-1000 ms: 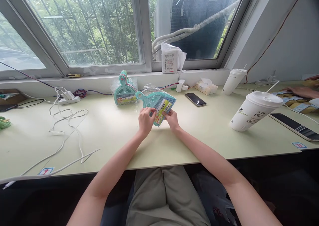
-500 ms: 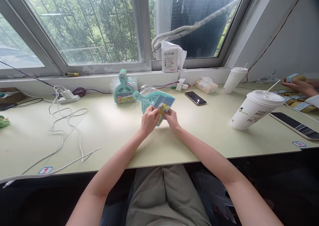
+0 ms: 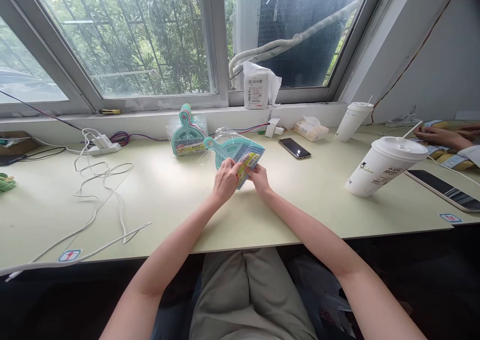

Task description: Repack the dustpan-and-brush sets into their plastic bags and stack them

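In front of me, a teal mini dustpan and brush set in clear plastic is tilted, its handle pointing left. A yellow and blue label lies across its bristle end. My left hand is closed at the lower edge of the set, its fingers on the label. My right hand grips the right lower edge, thumb on the label. Behind and to the left, a stack of similar dustpan sets in plastic stands by the sill.
A phone, a tissue pack and lidded cups are to the right. Loose white cables and a power strip lie left. At far right another person's hands rest on yellow packages.
The label shows more fully, flatter over the bristles, and the dustpan set has shifted slightly right. My left fingers have moved a little. The other person's hands have come lower and further left.
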`<state>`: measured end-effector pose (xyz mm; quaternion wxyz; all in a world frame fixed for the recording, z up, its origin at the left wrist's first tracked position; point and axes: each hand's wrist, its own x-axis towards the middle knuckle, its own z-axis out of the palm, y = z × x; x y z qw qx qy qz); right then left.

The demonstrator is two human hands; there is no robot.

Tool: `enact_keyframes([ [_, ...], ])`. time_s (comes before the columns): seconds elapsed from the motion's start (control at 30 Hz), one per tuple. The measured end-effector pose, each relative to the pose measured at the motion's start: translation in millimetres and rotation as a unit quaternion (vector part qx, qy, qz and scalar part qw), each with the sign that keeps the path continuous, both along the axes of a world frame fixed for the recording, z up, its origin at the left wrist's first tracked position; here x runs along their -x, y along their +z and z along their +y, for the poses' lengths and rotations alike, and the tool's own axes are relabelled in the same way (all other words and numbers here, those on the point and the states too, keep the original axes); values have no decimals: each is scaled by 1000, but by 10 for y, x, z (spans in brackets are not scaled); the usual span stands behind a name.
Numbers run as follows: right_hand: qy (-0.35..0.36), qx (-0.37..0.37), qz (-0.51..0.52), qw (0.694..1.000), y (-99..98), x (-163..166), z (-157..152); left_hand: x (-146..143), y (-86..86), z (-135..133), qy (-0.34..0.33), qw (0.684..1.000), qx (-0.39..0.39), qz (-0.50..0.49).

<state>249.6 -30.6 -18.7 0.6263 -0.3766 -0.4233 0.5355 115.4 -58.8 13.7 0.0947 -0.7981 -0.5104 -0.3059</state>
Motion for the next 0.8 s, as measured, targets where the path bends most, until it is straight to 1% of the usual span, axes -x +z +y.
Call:
enact_keyframes([
  [0.17,6,-2,-14,1000,4,0,-2,-22,15,-45,24,999,-19,43],
  [0.33,14,-11,-57,998,-6,13,-7,-15,42,-62,46,994,-35,91],
  [0.5,23,-24,-101,994,-9,54,-21,17,56,-34,52,994,-33,87],
  [0.67,61,-34,-105,992,12,90,-59,35,89,-42,65,994,-21,87],
  [0.8,71,-34,-111,991,18,97,-81,48,91,-40,69,994,-11,83],
])
